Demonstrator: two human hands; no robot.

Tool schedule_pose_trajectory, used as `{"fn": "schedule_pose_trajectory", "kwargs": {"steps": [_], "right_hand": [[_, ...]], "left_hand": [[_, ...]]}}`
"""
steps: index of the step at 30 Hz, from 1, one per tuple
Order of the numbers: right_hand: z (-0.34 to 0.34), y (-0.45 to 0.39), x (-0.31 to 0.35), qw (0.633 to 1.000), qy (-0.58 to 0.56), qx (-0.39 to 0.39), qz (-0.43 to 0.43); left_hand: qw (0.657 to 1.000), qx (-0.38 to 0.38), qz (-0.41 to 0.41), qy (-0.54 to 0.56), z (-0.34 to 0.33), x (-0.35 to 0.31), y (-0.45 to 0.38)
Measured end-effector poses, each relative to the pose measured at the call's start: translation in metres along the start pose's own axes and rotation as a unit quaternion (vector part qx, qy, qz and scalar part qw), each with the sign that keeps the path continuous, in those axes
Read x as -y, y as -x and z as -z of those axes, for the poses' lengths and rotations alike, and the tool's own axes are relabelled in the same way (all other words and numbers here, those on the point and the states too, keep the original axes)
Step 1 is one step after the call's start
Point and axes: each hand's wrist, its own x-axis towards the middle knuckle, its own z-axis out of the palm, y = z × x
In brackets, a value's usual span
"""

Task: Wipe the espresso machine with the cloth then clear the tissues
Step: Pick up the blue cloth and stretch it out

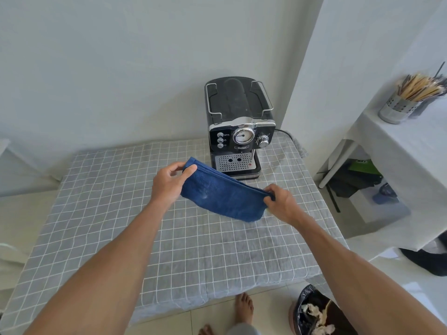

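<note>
A black and chrome espresso machine (238, 131) stands at the far right of the table, close to the wall. In front of it, a folded blue cloth (221, 194) hangs stretched above the table between both hands. My left hand (170, 182) pinches its upper left corner. My right hand (280, 201) pinches its right corner. Crumpled tissues (316, 315) lie inside a bin on the floor at the lower right.
The table wears a grey checked tablecloth (121, 213). A bin with a dark liner (304, 301) sits beside the table's near right corner. A white shelf (406, 141) on the right carries a metal holder of sticks (401, 105). My bare feet (244, 303) show below.
</note>
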Motion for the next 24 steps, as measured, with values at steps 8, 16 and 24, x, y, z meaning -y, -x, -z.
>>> {"fn": "schedule_pose_trajectory", "kwargs": {"steps": [8,16,24], "right_hand": [[0.049,0.001,0.03,0.99,-0.076,0.043,0.112],[0.062,0.006,0.079,0.968,0.001,0.117,0.221],[0.074,0.019,0.12,0.912,0.074,0.318,0.248]], "left_hand": [[0.991,-0.1,0.062,0.059,-0.003,0.0,-0.007],[0.993,-0.02,0.107,0.045,-0.024,-0.015,-0.017],[0.97,-0.03,0.16,0.182,-0.041,-0.036,-0.033]]}}
